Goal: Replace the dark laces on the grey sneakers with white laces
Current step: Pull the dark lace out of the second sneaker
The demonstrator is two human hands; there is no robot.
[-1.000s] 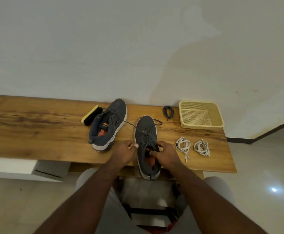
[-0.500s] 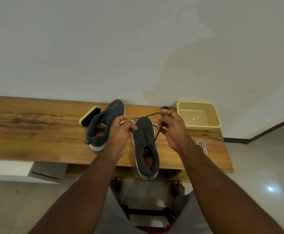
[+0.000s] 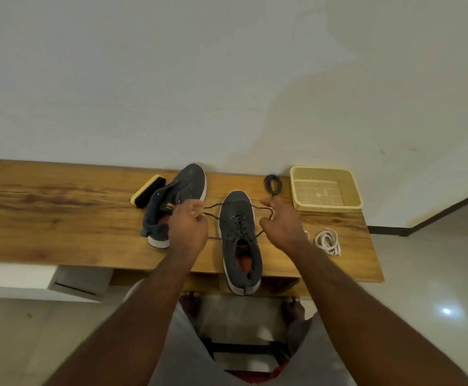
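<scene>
Two grey sneakers stand on the wooden table [image 3: 60, 218]. The near sneaker [image 3: 239, 240] points away from me, its heel over the front edge, and its dark lace [image 3: 238, 221] is still threaded. My left hand [image 3: 188, 227] pinches one loose end of that lace to the shoe's left. My right hand [image 3: 281, 221] pinches the other end to its right. The far sneaker [image 3: 184, 188] sits behind my left hand without a lace. A coiled dark lace [image 3: 273, 183] lies near the wall. One white lace bundle [image 3: 328, 242] lies right of my right wrist; a second is mostly hidden behind it.
A black brush with a yellow back [image 3: 147, 190] lies left of the far sneaker. A cream plastic basket [image 3: 326, 207] stands at the table's back right. The wall runs close behind the table. My knees and a stool are below the front edge.
Both hands rose from the near sneaker's tongue with the lace ends, then spread apart and lowered, drawing the lace out sideways. The white laces came back into sight.
</scene>
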